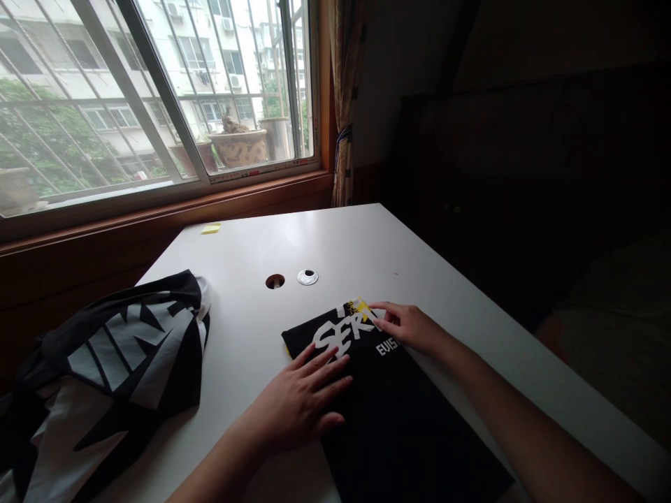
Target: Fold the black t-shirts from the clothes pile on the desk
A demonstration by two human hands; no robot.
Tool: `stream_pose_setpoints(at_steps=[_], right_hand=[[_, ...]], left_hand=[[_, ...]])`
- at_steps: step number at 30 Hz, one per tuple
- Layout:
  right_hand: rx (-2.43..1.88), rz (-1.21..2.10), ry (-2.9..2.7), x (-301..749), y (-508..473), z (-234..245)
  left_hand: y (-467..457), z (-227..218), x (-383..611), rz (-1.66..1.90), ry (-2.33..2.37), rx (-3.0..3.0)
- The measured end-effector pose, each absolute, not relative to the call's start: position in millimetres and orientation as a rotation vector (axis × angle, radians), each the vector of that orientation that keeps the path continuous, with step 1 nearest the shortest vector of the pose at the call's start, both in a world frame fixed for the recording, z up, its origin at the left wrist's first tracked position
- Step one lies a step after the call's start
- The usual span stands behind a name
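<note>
A black folded garment (403, 426) with white lettering and a yellow patch near its far end lies on the white table (241, 321). Its exact kind cannot be told while folded. My left hand (309, 391) rests on its left side, fingers spread flat over the cloth by the lettering. At the far right corner, my right hand (401, 325) touches the edge, thumb and fingers curved around it; the fingertips partly cover the print. Whether cloth is pinched there is hard to see.
A rumpled black, white and grey garment (141, 349) lies at the table's left edge. Farther back are a yellow sticky note (211, 228), a round cable hole (275, 281) and a silver ring-shaped cover (307, 276). A barred window (157, 98) and tied curtain (346, 105) stand behind.
</note>
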State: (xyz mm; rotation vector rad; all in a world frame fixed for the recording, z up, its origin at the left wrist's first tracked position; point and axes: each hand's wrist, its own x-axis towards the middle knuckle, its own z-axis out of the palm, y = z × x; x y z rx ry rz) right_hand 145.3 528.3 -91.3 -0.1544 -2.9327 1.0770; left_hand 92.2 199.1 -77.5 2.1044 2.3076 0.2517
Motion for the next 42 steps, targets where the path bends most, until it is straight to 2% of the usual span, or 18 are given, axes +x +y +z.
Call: stream_pose_setpoints(at_steps=[11,23,31,42], right_hand=[[-0.269,1.006,-2.957,144,528,-95],[-0.464,1.098,-3.003,146,531,-96],[-0.335,1.035,-3.194,151,534,-89],[-0.308,1.015,-3.163,151,534,-86]], left_hand=[[197,-85,90,0.277,2.258,2.047],[198,-86,91,0.279,2.271,2.051],[198,-88,90,0.304,2.265,2.067],[195,-89,85,0.269,2.327,2.052]])
